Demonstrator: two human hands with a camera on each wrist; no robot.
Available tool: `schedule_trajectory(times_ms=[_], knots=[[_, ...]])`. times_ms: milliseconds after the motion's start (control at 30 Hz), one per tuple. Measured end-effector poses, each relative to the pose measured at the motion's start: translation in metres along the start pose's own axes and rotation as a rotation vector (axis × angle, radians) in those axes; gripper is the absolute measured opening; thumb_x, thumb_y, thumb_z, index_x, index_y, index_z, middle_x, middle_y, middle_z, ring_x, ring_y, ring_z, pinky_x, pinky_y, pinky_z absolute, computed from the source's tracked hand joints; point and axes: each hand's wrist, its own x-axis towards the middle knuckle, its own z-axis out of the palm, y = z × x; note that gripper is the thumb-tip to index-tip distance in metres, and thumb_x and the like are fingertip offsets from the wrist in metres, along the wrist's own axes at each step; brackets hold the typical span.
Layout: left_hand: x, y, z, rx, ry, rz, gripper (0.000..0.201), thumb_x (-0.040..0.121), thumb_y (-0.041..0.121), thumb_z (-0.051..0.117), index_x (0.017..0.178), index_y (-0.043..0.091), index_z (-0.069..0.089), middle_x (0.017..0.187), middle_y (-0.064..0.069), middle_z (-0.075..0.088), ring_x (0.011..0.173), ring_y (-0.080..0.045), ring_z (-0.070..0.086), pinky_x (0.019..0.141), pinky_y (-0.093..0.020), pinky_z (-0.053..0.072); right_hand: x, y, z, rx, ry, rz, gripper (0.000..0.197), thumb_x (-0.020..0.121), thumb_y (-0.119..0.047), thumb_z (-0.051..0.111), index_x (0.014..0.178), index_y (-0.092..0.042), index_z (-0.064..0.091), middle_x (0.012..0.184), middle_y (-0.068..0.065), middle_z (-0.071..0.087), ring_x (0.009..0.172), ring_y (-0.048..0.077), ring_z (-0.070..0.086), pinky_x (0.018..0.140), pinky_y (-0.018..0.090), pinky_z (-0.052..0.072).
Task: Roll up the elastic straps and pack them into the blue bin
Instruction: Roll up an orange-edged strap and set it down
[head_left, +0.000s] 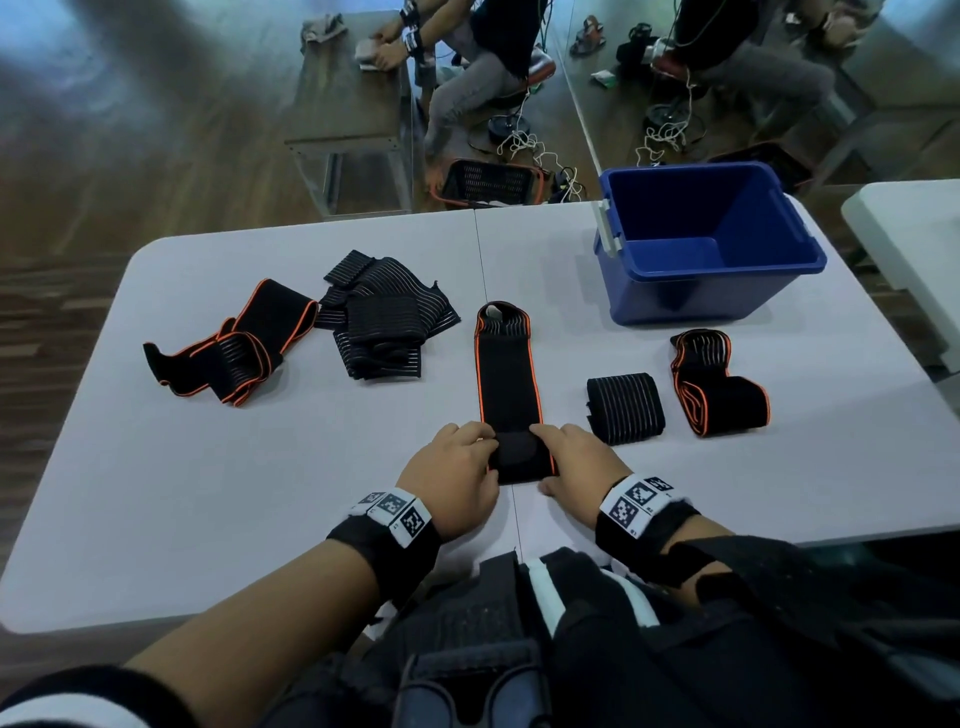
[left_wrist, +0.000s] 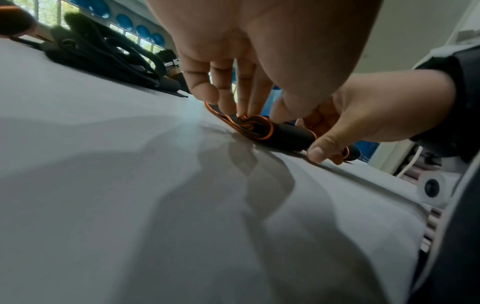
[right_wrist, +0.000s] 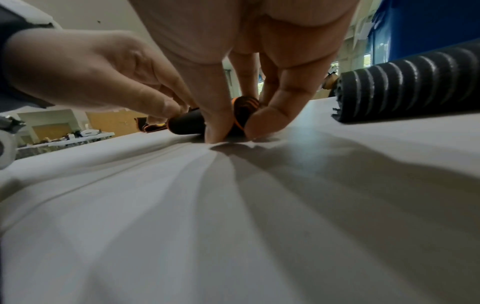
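Note:
A black strap with orange edges lies stretched away from me on the white table. Its near end is curled into a small roll. My left hand pinches the roll's left end with curled fingers and thumb. My right hand pinches its right end the same way. The blue bin stands with nothing in it at the far right. A rolled grey-striped strap and a rolled orange-edged strap lie right of my hands.
Loose straps lie at the far left: an orange-edged one and a heap of grey-striped ones. Beyond the table another person sits at a bench, with a black basket and cables on the floor.

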Motion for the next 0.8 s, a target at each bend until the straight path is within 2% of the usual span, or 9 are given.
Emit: schedule_trajectory(times_ms=[100, 167, 233, 300, 400, 467, 533, 700, 800], knots=[[0.003, -0.004, -0.003, -0.082, -0.064, -0.042, 0.05, 0.085, 0.034, 0.065, 0.131, 0.015, 0.06, 0.136, 0.002, 0.057, 0.115, -0.022, 0.056, 0.102, -0.032, 0.045, 0.006, 0.002, -0.003, 0.075, 0.029, 0.019, 0.065, 0.088, -0.031, 0.07, 0.146, -0.022, 0.042, 0.124, 0.009, 0.057, 0.116, 0.027, 0.056, 0.098, 0.035, 0.046], [0.005, -0.005, -0.006, -0.176, -0.065, -0.121, 0.06, 0.084, 0.033, 0.071, 0.139, 0.02, 0.052, 0.135, 0.003, 0.061, 0.116, -0.021, 0.059, 0.101, -0.03, 0.044, 0.006, 0.004, -0.005, 0.146, 0.039, 0.03, 0.054, 0.088, -0.035, 0.07, 0.137, -0.02, 0.054, 0.117, 0.008, 0.064, 0.109, 0.024, 0.06, 0.093, 0.032, 0.048], [0.008, -0.005, -0.007, -0.35, -0.006, -0.248, 0.062, 0.084, 0.026, 0.075, 0.14, 0.026, 0.048, 0.125, 0.007, 0.068, 0.104, -0.017, 0.065, 0.092, -0.025, 0.045, 0.006, 0.004, -0.006, 0.24, 0.059, 0.046, 0.035, 0.089, -0.034, 0.069, 0.121, -0.018, 0.063, 0.103, 0.004, 0.068, 0.097, 0.021, 0.063, 0.084, 0.031, 0.05], [0.013, -0.003, -0.009, -0.491, 0.059, -0.374, 0.059, 0.082, 0.024, 0.077, 0.134, 0.028, 0.049, 0.111, 0.009, 0.073, 0.097, -0.011, 0.065, 0.083, -0.022, 0.044, 0.008, 0.002, -0.007, 0.28, 0.088, 0.065, 0.02, 0.092, -0.034, 0.065, 0.104, -0.018, 0.065, 0.091, 0.0, 0.066, 0.087, 0.02, 0.062, 0.076, 0.03, 0.048], [0.019, -0.006, -0.01, -0.601, 0.103, -0.485, 0.044, 0.082, 0.03, 0.079, 0.119, 0.027, 0.054, 0.096, 0.008, 0.074, 0.09, -0.008, 0.068, 0.072, -0.018, 0.046, 0.016, 0.001, -0.008, 0.343, 0.089, 0.132, 0.025, 0.095, -0.039, 0.06, 0.089, -0.015, 0.062, 0.078, 0.0, 0.064, 0.074, 0.021, 0.06, 0.068, 0.033, 0.05], [0.021, -0.007, -0.008, -0.611, 0.111, -0.498, 0.036, 0.082, 0.035, 0.078, 0.109, 0.027, 0.055, 0.085, 0.007, 0.075, 0.083, -0.009, 0.07, 0.072, -0.023, 0.051, 0.022, 0.0, -0.008, 0.452, 0.046, 0.209, 0.038, 0.097, -0.042, 0.056, 0.088, -0.006, 0.064, 0.075, 0.007, 0.067, 0.065, 0.024, 0.06, 0.069, 0.044, 0.056], [0.023, -0.005, -0.006, -0.609, 0.097, -0.498, 0.031, 0.084, 0.038, 0.076, 0.102, 0.027, 0.053, 0.073, 0.005, 0.074, 0.076, -0.01, 0.07, 0.075, -0.03, 0.054, 0.025, -0.001, -0.008, 0.526, 0.012, 0.301, 0.047, 0.098, -0.044, 0.053, 0.09, 0.0, 0.065, 0.073, 0.012, 0.067, 0.062, 0.027, 0.058, 0.07, 0.047, 0.058], [0.026, -0.004, -0.003, -0.596, 0.081, -0.504, 0.029, 0.083, 0.038, 0.075, 0.094, 0.029, 0.049, 0.068, 0.0, 0.073, 0.072, -0.015, 0.07, 0.077, -0.036, 0.055, 0.032, -0.007, -0.007, 0.605, -0.032, 0.477, 0.049, 0.097, -0.045, 0.054, 0.106, 0.003, 0.062, 0.074, 0.014, 0.064, 0.062, 0.028, 0.056, 0.063, 0.039, 0.05], [0.028, -0.003, -0.004, -0.541, 0.046, -0.472, 0.029, 0.085, 0.037, 0.072, 0.095, 0.03, 0.045, 0.067, -0.002, 0.072, 0.07, -0.017, 0.069, 0.074, -0.037, 0.056, 0.033, -0.004, -0.002, 0.58, 0.03, 0.469, 0.041, 0.095, -0.044, 0.058, 0.103, -0.004, 0.058, 0.076, 0.013, 0.066, 0.059, 0.026, 0.058, 0.06, 0.037, 0.052]])
